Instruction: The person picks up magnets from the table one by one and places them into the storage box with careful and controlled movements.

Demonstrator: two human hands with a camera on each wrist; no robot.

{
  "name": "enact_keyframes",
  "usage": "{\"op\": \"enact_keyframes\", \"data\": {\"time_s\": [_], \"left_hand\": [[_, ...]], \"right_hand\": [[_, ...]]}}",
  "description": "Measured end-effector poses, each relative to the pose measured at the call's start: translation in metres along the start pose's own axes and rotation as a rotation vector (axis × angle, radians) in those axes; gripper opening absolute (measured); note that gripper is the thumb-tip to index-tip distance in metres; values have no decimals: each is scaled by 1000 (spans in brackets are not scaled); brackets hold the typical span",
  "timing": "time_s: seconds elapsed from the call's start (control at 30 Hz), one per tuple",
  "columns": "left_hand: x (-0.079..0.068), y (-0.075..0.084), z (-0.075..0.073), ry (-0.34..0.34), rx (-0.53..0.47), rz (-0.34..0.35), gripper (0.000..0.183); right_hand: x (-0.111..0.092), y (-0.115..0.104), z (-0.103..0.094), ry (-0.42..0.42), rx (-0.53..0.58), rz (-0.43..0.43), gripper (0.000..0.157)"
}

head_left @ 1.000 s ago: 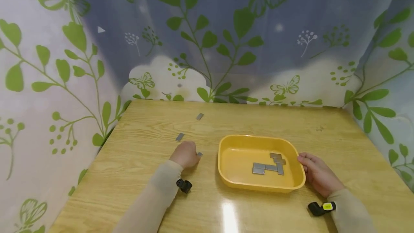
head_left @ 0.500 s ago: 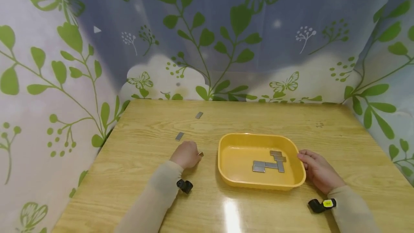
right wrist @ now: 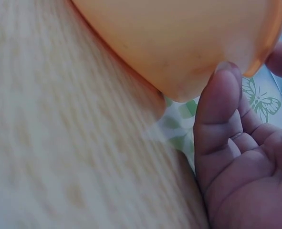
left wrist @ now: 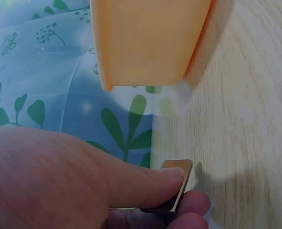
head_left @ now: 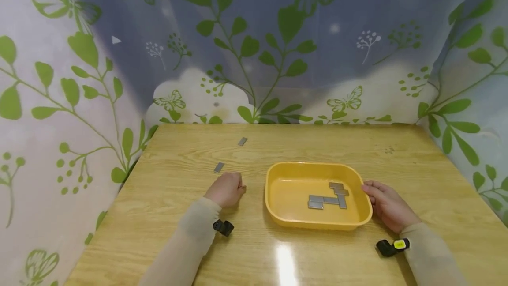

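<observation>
My left hand point(head_left: 227, 189) hovers low over the table, left of the yellow tray point(head_left: 278, 218). It pinches a small flat metal block point(left wrist: 180, 164) between thumb and fingers, clear in the left wrist view but hidden in the head view. My right hand point(head_left: 390, 206) grips the tray's right rim, seen close in the right wrist view with the thumb near the wall. Inside the tray several grey metal blocks point(head_left: 331, 200) lie flat, touching in a bent chain. Another metal block point(head_left: 218, 167) lies just beyond my left hand, and a farther metal block point(head_left: 242, 141) is near the back edge.
The wooden table point(head_left: 166, 215) meets a leaf-patterned cloth backdrop point(head_left: 254, 56) behind and at both sides. Each wrist wears a small black camera point(head_left: 223, 227). Glare shines on the table in front of the tray.
The block by my left fingers first tilts up, then disappears from the head view behind the hand. My right hand stays at the tray rim; the whole scene shifts slightly left.
</observation>
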State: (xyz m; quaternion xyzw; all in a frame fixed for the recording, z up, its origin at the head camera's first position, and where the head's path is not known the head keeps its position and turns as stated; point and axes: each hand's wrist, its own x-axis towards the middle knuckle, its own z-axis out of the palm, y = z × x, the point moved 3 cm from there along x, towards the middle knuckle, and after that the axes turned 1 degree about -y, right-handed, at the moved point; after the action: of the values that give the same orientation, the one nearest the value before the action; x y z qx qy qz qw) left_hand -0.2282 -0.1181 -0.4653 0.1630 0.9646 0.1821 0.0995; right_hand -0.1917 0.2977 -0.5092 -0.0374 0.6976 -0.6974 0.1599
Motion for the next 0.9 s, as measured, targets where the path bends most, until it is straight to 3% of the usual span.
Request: {"op": "enact_keyframes", "data": {"time_s": [0.3, 0.47, 0.9], "left_hand": [[0, -1, 1, 0, -1, -8, 7], [1, -1, -1, -26, -13, -30, 11], [0, 3, 0, 14, 78, 70, 10]], "right_hand": [[1, -1, 1, -1, -7, -1, 34], [1, -2, 2, 2, 6, -4, 33], [0, -2, 2, -1, 12, -13, 33]]}}
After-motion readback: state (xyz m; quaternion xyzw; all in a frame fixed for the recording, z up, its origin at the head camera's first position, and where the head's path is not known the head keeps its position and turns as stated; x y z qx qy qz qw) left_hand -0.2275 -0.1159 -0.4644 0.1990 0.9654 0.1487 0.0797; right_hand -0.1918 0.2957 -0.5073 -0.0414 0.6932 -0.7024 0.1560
